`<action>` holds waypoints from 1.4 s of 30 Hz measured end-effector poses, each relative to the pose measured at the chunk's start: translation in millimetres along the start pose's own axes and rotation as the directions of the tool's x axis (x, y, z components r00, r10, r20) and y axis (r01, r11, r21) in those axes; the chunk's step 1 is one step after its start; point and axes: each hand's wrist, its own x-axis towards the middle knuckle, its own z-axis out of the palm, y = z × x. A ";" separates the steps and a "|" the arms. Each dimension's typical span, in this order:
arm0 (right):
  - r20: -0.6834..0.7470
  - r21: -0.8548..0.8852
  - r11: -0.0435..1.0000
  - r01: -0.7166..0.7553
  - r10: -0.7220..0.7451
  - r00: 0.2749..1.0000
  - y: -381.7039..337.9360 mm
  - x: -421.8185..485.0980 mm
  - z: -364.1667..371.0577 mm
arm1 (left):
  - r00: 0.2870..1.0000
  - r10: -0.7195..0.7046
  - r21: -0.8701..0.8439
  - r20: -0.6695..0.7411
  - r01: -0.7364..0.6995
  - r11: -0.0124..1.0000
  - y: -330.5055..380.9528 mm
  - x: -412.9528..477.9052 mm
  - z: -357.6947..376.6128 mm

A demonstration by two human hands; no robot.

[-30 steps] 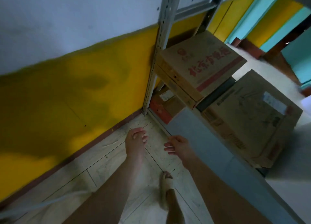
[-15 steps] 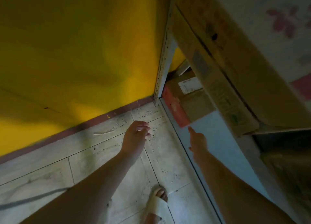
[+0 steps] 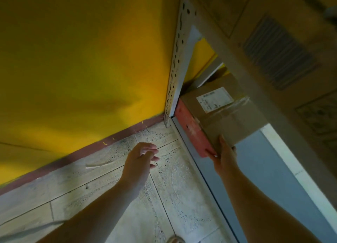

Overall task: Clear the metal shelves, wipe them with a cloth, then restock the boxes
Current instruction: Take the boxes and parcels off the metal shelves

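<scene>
The right hand [image 3: 223, 157] grips the near corner of a taped cardboard box [image 3: 228, 115] with a red side, lying on the smooth grey bottom shelf [image 3: 264, 169]. The left hand [image 3: 138, 160] hangs loosely curled, holding nothing, over speckled tiles [image 3: 173, 188]. Blurred cardboard [image 3: 273, 42] above hides the box's right part.

Single head-worn view, facing forward and down — close in, cardboard box [image 3: 228, 118] and bottom shelf [image 3: 264, 169] ahead
</scene>
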 end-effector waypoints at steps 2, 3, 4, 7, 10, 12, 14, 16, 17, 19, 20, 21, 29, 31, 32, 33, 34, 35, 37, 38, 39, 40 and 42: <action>-0.029 0.026 0.999 0.029 -0.028 0.999 -0.1 -2.1 2.3 | 1.000 0.002 0.006 0.021 -0.002 1.000 2.1 3.0 0.7; -0.046 0.037 0.998 0.041 -0.039 0.998 -0.6 -2.8 2.7 | 0.999 0.012 0.015 0.032 -0.013 1.000 4.0 3.3 0.9; -0.064 0.049 0.998 0.046 -0.043 0.997 -0.1 -4.6 2.3 | 0.999 0.023 0.032 0.046 -0.025 0.999 6.5 3.0 0.0; -0.134 0.056 0.998 0.027 -0.019 0.991 6.2 -14.8 -5.9 | 0.994 0.047 0.114 0.099 -0.058 0.992 11.7 0.9 -2.2; -0.182 0.000 1.000 0.024 -0.024 0.983 7.4 -19.2 -13.9 | 0.990 0.061 0.169 0.128 -0.082 0.982 15.6 -1.5 -4.1; -0.120 -0.068 0.997 -0.020 0.012 0.993 -1.1 -15.9 -9.5 | 0.988 0.069 0.193 0.137 -0.095 0.977 17.4 -1.2 -4.8; -0.018 -0.118 0.993 -0.029 0.027 0.999 -8.8 -11.6 0.4 | 0.983 0.090 0.223 0.157 -0.125 0.967 15.3 -1.1 -5.6; -0.007 -0.084 0.996 0.037 -0.038 0.999 -4.8 -3.3 8.1 | 0.978 0.110 0.256 0.178 -0.154 0.954 9.7 -1.0 -6.5; -0.028 -0.053 0.996 0.075 -0.077 0.997 -0.6 0.6 10.1 | 0.978 0.106 0.263 0.178 -0.151 0.953 6.8 -0.9 -6.6; -0.065 -0.006 0.993 0.115 -0.115 0.991 7.5 5.4 12.2 | 0.982 0.090 0.282 0.169 -0.135 0.950 -3.0 2.0 -6.2; -0.071 -0.003 0.994 0.110 -0.109 0.991 10.3 7.8 9.5 | 0.984 0.075 0.298 0.164 -0.121 0.947 -8.2 2.2 -5.4; -0.080 -0.003 0.995 0.101 -0.101 0.992 10.1 9.2 4.2 | 0.985 0.059 0.312 0.165 -0.109 0.944 -11.7 2.4 -3.2; 0.003 -0.170 0.985 0.026 -0.026 1.000 24.1 -56.9 -81.9 | 0.979 0.063 0.335 0.194 -0.127 0.933 3.4 15.7 31.9; 0.001 -0.211 0.977 -0.002 0.003 1.000 41.7 -82.4 -109.0 | 0.980 -0.006 0.394 0.198 -0.074 0.916 -4.0 16.0 41.9; 0.005 -0.219 0.976 -0.014 0.015 1.000 51.2 -92.3 -118.4 | 0.974 -0.066 0.435 0.218 -0.036 0.900 -10.2 15.3 43.4; 0.010 -0.222 0.975 -0.018 0.021 1.000 56.8 -102.7 -127.3 | 0.958 -0.139 0.459 0.251 0.009 0.888 -18.1 11.7 46.6; 0.019 -0.223 0.975 -0.017 0.022 1.000 62.1 -110.5 -133.7 | 0.937 -0.204 0.455 0.285 0.055 0.889 -27.3 8.6 48.4; 0.033 -0.225 0.974 -0.012 0.020 0.999 65.4 -118.3 -137.4 | 0.920 -0.243 0.439 0.307 0.090 0.894 -37.1 6.0 49.8; 0.053 -0.246 0.969 -0.005 0.018 0.998 68.9 -131.1 -142.0 | 0.933 -0.226 0.435 0.282 0.086 0.897 -49.5 -2.7 48.9; 0.061 -0.242 0.970 -0.007 0.023 0.998 69.4 -136.4 -143.2 | 0.949 -0.182 0.448 0.256 0.051 0.893 -50.9 -8.8 46.1; 0.057 -0.235 0.972 -0.015 0.029 0.998 70.0 -142.6 -144.6 | 0.965 -0.132 0.455 0.225 0.016 0.890 -51.6 -14.9 41.2; 0.057 -0.229 0.973 -0.025 0.039 0.998 69.9 -147.9 -145.0 | 0.974 -0.081 0.446 0.210 -0.022 0.895 -48.6 -22.2 36.3; 0.063 -0.218 0.975 -0.041 0.056 0.996 68.0 -166.7 -146.0 | 0.981 -0.017 0.383 0.191 -0.058 0.922 -40.3 -43.4 22.2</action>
